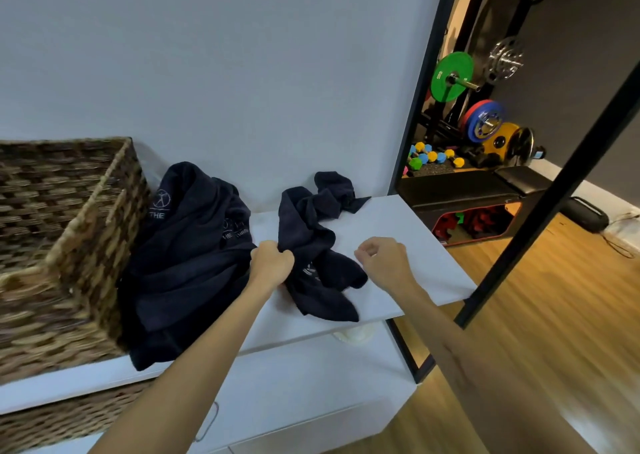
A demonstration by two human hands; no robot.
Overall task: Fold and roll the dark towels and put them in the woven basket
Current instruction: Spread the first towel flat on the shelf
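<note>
The left hand (272, 261) has its fingers curled tight round a bunched fold of a crumpled dark towel (318, 245) lying on the white shelf (408, 245), while the right hand (382, 259) hovers just at the towel's three o'clock side with fingers loosely curled and nothing in them, as far as can be seen. A bigger heap of dark towels (187, 259) slumps at nine o'clock from the left hand, leaning against the woven basket (93, 231), which sits further out at nine o'clock and shows no towel inside from here. The step in hand looks like picking one towel free to spread it. To do it well, the right hand should find a true corner or hem rather than a mid-cloth bunch, so both hands can lift and shake the towel flat. The bare shelf at two o'clock gives room to lay it square before folding. The far end trails toward twelve o'clock and may drag.
</note>
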